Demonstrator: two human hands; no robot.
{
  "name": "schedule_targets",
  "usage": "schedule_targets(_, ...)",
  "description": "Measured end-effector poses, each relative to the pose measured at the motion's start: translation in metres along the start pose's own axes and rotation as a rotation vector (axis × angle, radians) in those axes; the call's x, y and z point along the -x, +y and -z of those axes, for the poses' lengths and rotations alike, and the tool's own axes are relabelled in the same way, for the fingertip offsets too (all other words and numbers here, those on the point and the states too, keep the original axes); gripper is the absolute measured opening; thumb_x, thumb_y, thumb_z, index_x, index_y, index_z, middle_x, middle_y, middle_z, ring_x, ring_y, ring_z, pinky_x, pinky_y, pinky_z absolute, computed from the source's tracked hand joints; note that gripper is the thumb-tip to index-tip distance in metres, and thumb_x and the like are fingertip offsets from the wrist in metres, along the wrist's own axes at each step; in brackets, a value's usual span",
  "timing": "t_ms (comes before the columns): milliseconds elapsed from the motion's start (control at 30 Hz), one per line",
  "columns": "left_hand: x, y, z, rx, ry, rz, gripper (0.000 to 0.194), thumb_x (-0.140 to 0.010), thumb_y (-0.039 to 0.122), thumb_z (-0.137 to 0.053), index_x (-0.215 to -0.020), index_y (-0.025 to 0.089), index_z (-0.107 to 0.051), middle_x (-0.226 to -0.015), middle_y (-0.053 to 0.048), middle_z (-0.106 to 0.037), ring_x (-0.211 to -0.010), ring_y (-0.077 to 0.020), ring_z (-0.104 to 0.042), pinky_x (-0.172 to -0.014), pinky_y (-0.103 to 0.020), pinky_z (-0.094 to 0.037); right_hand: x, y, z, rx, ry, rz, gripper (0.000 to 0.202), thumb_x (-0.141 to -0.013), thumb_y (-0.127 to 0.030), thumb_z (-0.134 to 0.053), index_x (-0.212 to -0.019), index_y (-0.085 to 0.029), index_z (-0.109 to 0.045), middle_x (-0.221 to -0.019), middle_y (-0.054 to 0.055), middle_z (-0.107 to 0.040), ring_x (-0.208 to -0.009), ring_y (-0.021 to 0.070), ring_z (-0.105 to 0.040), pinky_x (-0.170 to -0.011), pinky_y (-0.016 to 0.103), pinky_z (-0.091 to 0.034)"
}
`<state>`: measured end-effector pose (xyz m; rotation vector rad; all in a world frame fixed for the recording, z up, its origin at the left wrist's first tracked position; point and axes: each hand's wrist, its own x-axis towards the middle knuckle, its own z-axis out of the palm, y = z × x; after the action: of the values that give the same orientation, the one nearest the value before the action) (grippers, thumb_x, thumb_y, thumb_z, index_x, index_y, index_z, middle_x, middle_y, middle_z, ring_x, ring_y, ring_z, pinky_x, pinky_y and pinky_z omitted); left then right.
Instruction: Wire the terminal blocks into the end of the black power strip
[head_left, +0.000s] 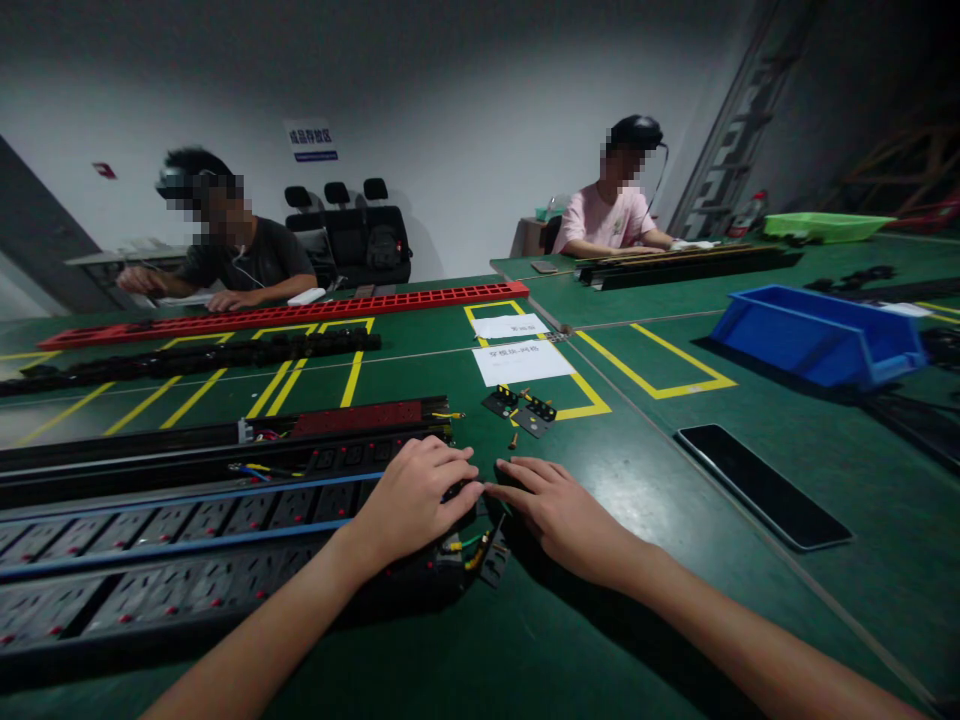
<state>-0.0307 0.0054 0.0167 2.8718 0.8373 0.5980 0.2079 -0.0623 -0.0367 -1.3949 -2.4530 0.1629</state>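
My left hand (416,488) curls over the end of a long black power strip (289,505) with blue edges and a row of sockets, its fingers and thumb closed round that end. My right hand (566,515) lies just to the right, fingers stretched out, one fingertip close to my left thumb. I see nothing held in it, though its underside is hidden. Below the hands, a small dark end plate (495,560) sits by yellow and green wires (469,548) at the end of a nearer power strip (202,600).
Black brackets (531,412) and a brass-coloured screw (514,440) lie beyond my hands, near paper labels (523,362). A phone (761,485) and blue bin (817,335) are right. A red slotted rail (300,312) crosses behind; two people sit across the green table (637,470).
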Motion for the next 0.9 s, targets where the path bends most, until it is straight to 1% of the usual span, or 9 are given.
schedule_targets(300,0.0003,0.0005,0.001,-0.001,0.007,-0.003,0.024,-0.101,0.036,-0.058,-0.106,0.021,-0.076,-0.123,-0.007,-0.075,-0.107,-0.0253,-0.064,-0.094,-0.044,-0.049,0.0005,0.0016,-0.0021,0.005,0.01,0.003,0.068,-0.087,0.0,-0.048,-0.149,-0.029,-0.057,-0.156,0.009,-0.053,-0.141,0.0293,-0.048,-0.114,0.052,-0.043)
schedule_targets(533,0.0,0.0009,0.0011,0.002,0.003,-0.002,0.023,-0.101,0.036,-0.058,-0.106,0.021,-0.076,-0.123,-0.006,-0.075,-0.107,-0.0255,-0.064,-0.093,-0.044,-0.048,0.0006,0.0015,-0.0019,0.007,-0.005,0.0,0.069,-0.086,0.001,-0.047,-0.148,-0.027,-0.058,-0.156,0.01,-0.053,-0.142,0.0301,-0.048,-0.114,0.052,-0.042)
schedule_targets(733,0.0001,0.001,0.001,0.007,0.001,0.003,0.024,-0.102,0.036,-0.058,-0.105,0.02,-0.075,-0.123,-0.006,-0.075,-0.107,-0.0254,-0.064,-0.094,-0.045,-0.049,0.0007,0.0018,-0.0022,-0.003,0.012,0.005,0.067,-0.089,-0.001,-0.047,-0.149,-0.029,-0.056,-0.155,0.009,-0.053,-0.141,0.0295,-0.048,-0.114,0.052,-0.043)
schedule_targets(900,0.0009,-0.0007,-0.0009,0.007,0.013,-0.006,0.024,-0.101,0.035,-0.058,-0.105,0.02,-0.076,-0.123,-0.007,-0.075,-0.108,-0.0255,-0.064,-0.095,-0.045,-0.049,0.0007,0.0014,-0.0025,-0.002,0.019,0.003,0.067,-0.088,0.0,-0.048,-0.148,-0.028,-0.058,-0.155,0.009,-0.054,-0.141,0.0295,-0.049,-0.113,0.052,-0.043)
